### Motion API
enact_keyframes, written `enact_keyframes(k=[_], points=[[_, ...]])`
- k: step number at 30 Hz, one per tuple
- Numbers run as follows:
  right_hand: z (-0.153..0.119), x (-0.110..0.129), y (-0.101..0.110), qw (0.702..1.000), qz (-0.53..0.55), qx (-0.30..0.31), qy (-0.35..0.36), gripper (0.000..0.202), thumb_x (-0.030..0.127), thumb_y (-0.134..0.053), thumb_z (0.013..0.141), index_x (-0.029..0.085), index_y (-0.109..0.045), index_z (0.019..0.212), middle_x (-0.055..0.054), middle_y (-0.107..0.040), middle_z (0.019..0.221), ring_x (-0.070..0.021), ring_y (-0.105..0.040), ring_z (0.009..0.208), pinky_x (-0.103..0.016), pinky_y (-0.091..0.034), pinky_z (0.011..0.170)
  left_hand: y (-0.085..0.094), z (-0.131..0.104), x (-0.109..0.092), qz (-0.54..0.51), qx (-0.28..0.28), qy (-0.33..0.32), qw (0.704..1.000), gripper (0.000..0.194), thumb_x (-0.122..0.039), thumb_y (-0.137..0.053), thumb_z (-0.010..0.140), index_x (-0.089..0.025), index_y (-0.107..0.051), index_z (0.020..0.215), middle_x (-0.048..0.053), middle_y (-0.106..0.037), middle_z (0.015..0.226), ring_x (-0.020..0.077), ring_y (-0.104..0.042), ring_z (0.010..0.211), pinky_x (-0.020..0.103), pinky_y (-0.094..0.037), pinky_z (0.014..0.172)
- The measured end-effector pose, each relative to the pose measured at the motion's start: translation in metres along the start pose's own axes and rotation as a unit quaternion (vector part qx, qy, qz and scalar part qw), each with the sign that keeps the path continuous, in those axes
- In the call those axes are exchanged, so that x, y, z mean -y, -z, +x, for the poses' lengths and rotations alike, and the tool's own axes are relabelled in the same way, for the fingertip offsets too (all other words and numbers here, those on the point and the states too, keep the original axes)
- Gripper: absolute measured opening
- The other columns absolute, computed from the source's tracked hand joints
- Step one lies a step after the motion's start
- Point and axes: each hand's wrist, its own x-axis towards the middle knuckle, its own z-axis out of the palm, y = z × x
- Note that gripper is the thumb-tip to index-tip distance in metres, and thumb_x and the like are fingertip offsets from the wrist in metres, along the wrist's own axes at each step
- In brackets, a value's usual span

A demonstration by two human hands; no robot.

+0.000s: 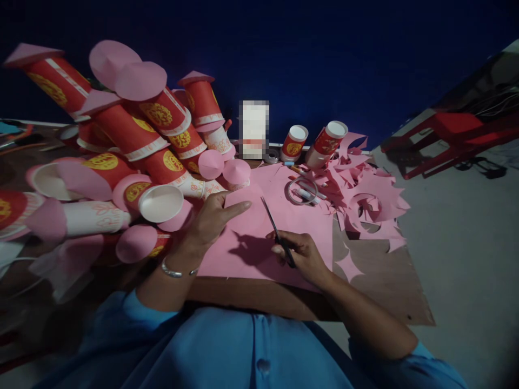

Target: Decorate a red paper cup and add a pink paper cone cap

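Observation:
My left hand [213, 219] grips the edge of a small pink paper piece [245, 199], its thumb lying on top. In my right hand [298, 253] is a pair of dark scissors [284, 246], their blades pointing up and left, a little right of the piece and apart from it. Beneath both hands a large pink sheet [310, 229] lies on the brown table [389, 292]. My right hand casts a shadow on the sheet.
Red and white paper cups with pink cones [158, 113] are piled at the left. A tape ring [302, 190] and pens lie on the sheet. Two cup stacks [295, 141] stand behind; pink scraps [373, 189] heap at the right. A red stool [446, 135] is beyond.

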Motion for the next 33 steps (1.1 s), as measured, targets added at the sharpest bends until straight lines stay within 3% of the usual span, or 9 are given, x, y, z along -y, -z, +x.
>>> enact_keyframes(k=[17, 21, 26, 33], points=[[-0.0004, -0.0027, 0.0001, 1.000, -0.007, 0.009, -0.005, 0.051, 0.068, -0.077, 0.087, 0.017, -0.073, 0.087, 0.004, -0.055, 0.057, -0.0097, -0.050, 0.050, -0.022, -0.044, 0.051, 0.0014, 0.0031, 0.0084, -0.037, -0.018, -0.017, 0.999, 0.042, -0.039, -0.094, 0.071, -0.015, -0.083, 0.104, 0.008, -0.084, 0.093, 0.0233, -0.078, 0.081, 0.035, -0.065, 0.077], [-0.0004, -0.0033, -0.0003, 1.000, -0.001, 0.006, -0.005, 0.049, 0.066, -0.079, 0.086, 0.017, -0.076, 0.094, 0.005, -0.056, 0.057, -0.0099, -0.050, 0.050, -0.023, -0.045, 0.051, 0.0003, 0.0024, 0.0069, -0.028, -0.023, -0.022, 0.999, 0.042, -0.039, -0.094, 0.072, -0.015, -0.083, 0.105, 0.008, -0.084, 0.095, 0.0235, -0.078, 0.086, 0.034, -0.064, 0.080], [-0.0008, -0.0060, -0.0010, 1.000, 0.011, -0.005, -0.008, 0.050, 0.062, -0.082, 0.085, 0.016, -0.079, 0.107, 0.004, -0.059, 0.060, -0.0102, -0.052, 0.052, -0.024, -0.047, 0.053, -0.0002, 0.0013, 0.0060, 0.007, -0.028, -0.016, 0.999, 0.041, -0.041, -0.095, 0.069, -0.015, -0.083, 0.099, 0.008, -0.084, 0.095, 0.0236, -0.077, 0.084, 0.034, -0.063, 0.076], [-0.0010, -0.0069, -0.0013, 1.000, 0.014, -0.008, -0.013, 0.051, 0.062, -0.082, 0.084, 0.017, -0.078, 0.107, 0.004, -0.059, 0.059, -0.0106, -0.052, 0.052, -0.024, -0.048, 0.053, -0.0002, 0.0013, 0.0052, 0.027, -0.005, -0.035, 0.999, 0.036, -0.045, -0.092, 0.074, -0.015, -0.081, 0.090, 0.006, -0.081, 0.087, 0.0202, -0.072, 0.075, 0.032, -0.060, 0.069]])
